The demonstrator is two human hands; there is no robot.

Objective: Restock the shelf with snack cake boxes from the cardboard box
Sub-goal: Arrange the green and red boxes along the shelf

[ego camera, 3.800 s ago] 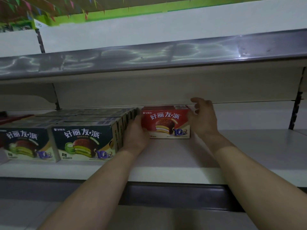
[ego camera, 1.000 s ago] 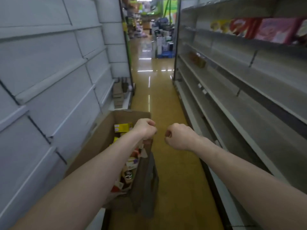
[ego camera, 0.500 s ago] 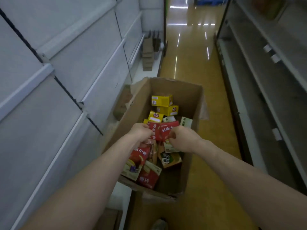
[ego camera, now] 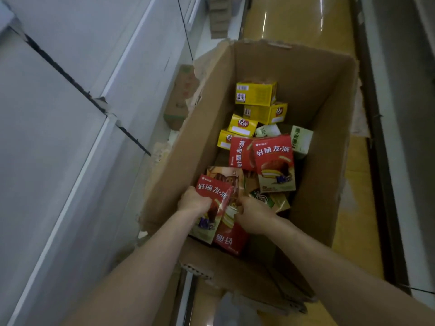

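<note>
My left hand [ego camera: 194, 201] and right hand [ego camera: 253, 216] grip a red snack cake box [ego camera: 213, 209] from both sides, low at the near end of the cardboard box [ego camera: 317, 95]. Beyond: two more red boxes [ego camera: 274, 163], green ones [ego camera: 301, 142], then yellow boxes [ego camera: 255, 94] at the far end.

Both forearms bare, apparently no sleeves, watch or rings visible.

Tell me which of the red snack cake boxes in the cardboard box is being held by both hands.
The nearest red snack cake box, at the carton's near left: left hand and right hand grip its sides. The other red ones lie untouched.
</note>
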